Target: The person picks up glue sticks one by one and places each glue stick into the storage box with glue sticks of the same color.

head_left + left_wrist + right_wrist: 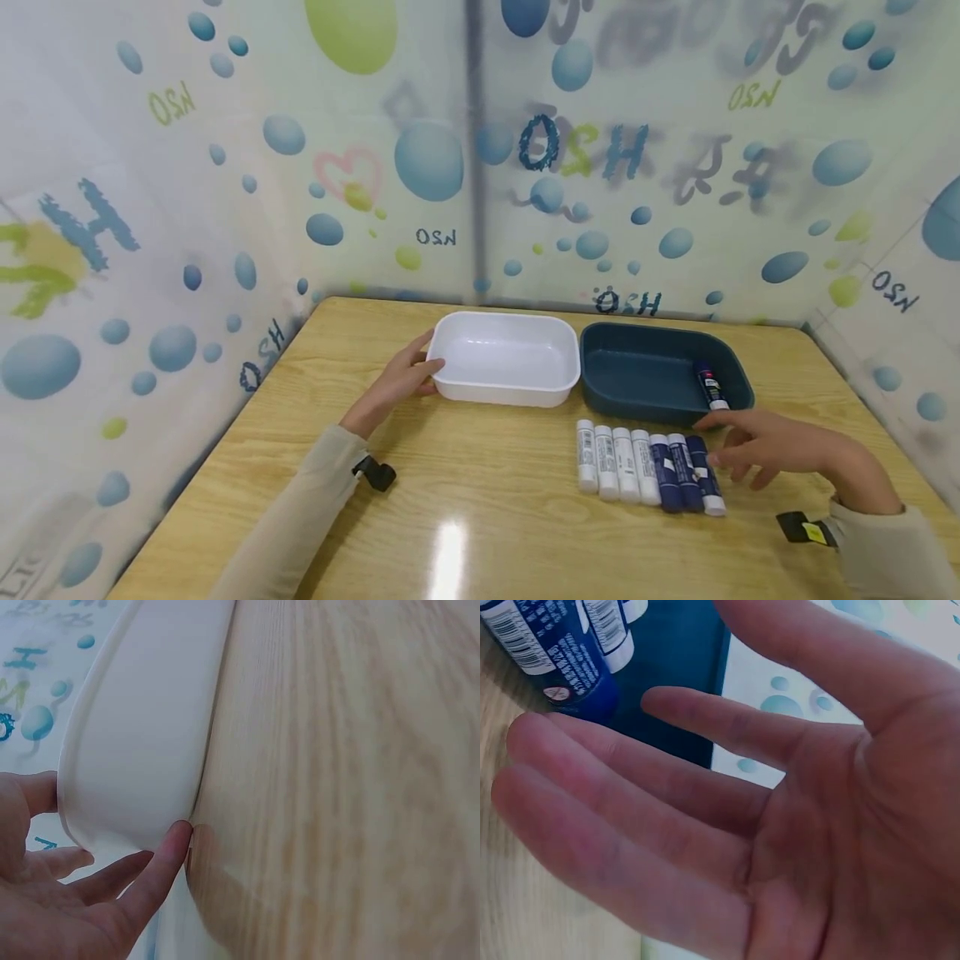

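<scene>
At the back left, my left hand (405,371) holds the left end of a white plastic tray (504,396). In the left wrist view its thumb goes over the rim while fingertips touch the outer wall (142,735). My right hand (787,450) hovers with loosely spread fingers beside the right end of a row of glue sticks; its palm holds nothing. Several white glue sticks (624,465) lie to the left in that row, with dark blue glue sticks (684,471) to the right. Another blue glue stick (709,385) lies inside the dark blue tray (637,408).
Both trays stand side by side towards the back of the wooden table (487,467). Behind and beside it hangs a printed curtain (480,167) with blue and green drops. Each wrist wears a black strap with a small device (375,472).
</scene>
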`<state>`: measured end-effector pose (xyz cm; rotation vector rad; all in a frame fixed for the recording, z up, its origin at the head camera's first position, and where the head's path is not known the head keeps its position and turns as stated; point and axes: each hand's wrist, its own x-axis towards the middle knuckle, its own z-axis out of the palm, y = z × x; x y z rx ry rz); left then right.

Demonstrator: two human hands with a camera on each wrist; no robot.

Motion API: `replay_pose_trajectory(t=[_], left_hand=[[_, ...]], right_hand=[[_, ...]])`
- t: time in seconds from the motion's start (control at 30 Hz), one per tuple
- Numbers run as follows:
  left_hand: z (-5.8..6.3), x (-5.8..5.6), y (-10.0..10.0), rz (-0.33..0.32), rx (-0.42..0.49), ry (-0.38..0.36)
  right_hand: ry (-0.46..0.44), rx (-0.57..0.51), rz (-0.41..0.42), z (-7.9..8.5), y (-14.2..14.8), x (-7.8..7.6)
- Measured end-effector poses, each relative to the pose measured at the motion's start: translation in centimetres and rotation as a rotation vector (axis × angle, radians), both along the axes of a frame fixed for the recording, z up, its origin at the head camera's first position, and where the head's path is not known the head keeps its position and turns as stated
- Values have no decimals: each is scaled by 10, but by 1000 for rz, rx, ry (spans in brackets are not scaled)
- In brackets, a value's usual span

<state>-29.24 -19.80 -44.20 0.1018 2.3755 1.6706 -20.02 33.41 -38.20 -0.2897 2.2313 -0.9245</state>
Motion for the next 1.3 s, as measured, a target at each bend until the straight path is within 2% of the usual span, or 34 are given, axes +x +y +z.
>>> replay_pose_trajectory(t=[0.2,0.53,1.3], left_hand=[[-1,1,1,-1,-6,1],[1,1,2,-1,-15,0],[-4,-1,2,-12,-7,23]], right_hand=[[-3,41,-47,-7,-2,0],[-8,119,-73,-16,-13,-1],[-7,205,-69,-18,-18,-1]])
